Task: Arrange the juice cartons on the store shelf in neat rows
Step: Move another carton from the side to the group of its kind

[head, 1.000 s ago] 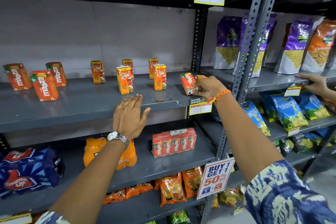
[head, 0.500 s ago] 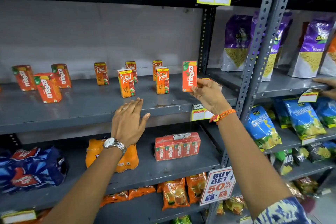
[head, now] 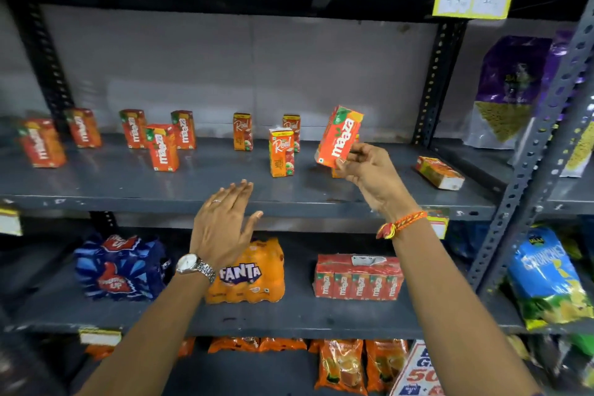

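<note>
A red-orange Maaza carton (head: 340, 137) is lifted off the grey shelf (head: 225, 183), top tilted toward 1 o'clock. Five Maaza cartons (head: 162, 147) stand at 9 o'clock; another (toppled) carton (head: 439, 172) lies at 3 o'clock.

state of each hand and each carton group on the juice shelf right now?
Right hand: shut on Maaza carton, tilted, lifted off the shelf.
Left hand: open, empty, at the shelf's front edge.
Five Maaza cartons: upright, loosely spaced, left.
Real cartons: upright, mid-shelf.
Fallen carton: on its side, far right.
</note>
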`<state>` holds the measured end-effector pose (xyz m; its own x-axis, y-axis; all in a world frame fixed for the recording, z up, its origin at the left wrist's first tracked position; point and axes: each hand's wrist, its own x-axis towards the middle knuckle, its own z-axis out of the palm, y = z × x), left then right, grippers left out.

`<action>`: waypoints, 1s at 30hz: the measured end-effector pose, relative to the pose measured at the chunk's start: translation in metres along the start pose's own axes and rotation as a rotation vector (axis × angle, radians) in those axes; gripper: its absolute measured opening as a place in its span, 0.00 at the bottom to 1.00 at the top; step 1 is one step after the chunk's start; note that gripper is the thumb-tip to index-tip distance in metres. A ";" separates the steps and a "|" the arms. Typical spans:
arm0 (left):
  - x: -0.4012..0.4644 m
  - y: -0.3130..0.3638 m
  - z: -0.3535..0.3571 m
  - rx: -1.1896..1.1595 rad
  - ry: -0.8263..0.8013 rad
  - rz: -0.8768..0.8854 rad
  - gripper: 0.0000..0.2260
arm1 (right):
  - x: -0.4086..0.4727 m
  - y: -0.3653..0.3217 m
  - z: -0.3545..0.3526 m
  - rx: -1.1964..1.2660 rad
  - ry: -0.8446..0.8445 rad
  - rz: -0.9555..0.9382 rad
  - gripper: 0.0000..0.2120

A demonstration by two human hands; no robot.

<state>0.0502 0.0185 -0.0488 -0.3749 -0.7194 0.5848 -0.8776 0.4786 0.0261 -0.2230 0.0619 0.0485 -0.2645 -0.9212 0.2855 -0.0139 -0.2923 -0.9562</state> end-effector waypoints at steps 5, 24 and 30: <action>-0.012 -0.063 -0.013 0.017 0.012 -0.044 0.28 | 0.007 0.009 0.068 -0.079 -0.021 -0.060 0.16; -0.062 -0.317 -0.061 0.118 0.023 -0.207 0.28 | 0.041 0.050 0.412 -0.239 -0.244 -0.115 0.15; -0.063 -0.319 -0.060 0.076 0.035 -0.186 0.27 | 0.072 0.066 0.454 -0.474 -0.197 -0.045 0.15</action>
<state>0.3721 -0.0587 -0.0460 -0.1946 -0.7731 0.6037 -0.9513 0.2989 0.0760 0.1951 -0.1400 0.0352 -0.0677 -0.9544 0.2906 -0.4686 -0.2267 -0.8538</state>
